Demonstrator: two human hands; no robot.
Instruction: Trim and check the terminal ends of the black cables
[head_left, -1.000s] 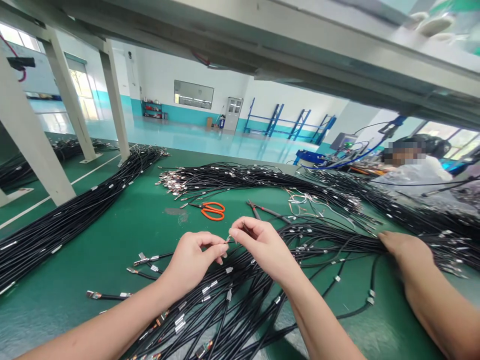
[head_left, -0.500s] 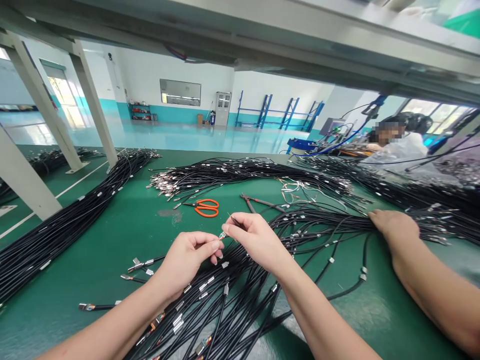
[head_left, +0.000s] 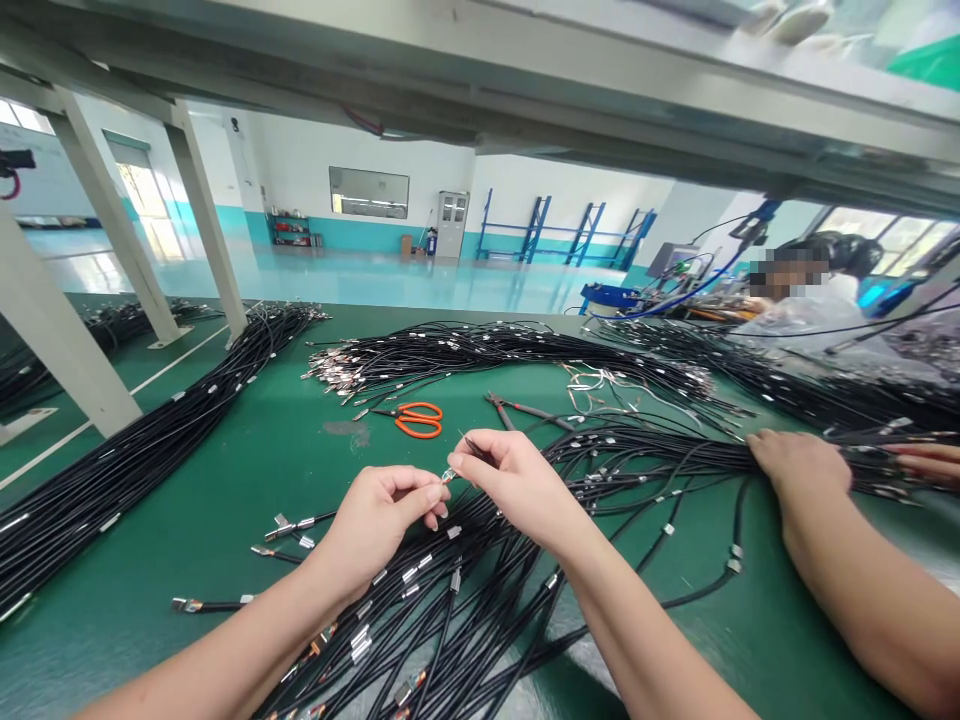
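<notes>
Pinching a small, shiny, metal-looking cable end [head_left: 448, 476] between both hands, I am working just nearer to me than the scissors with orange loop handles [head_left: 409, 415], slightly to their right. My left hand [head_left: 382, 515] is gripping the lower left of the piece with thumb and forefinger. My right hand [head_left: 517, 485] is pinching it at the upper right, while a thin dark strand or tool [head_left: 474, 448] is showing among its curled fingers; I am not managing to tell which. The piece's long axis is slanting from lower left to upper right, so neither hand is lying clearly nearer. As I am judging it, any adjustment is turning on that slant between my fingertips. On my side of the scissors, loose black cables with silver-coloured pieces [head_left: 480, 530] are spreading beneath my hands. To the right of the scissors, pliers with spread red-and-grey handles [head_left: 534, 411] are resting; farther right of them, a co-worker's hand [head_left: 802, 462] is lying on a gathered black cable bundle [head_left: 697, 450].
</notes>
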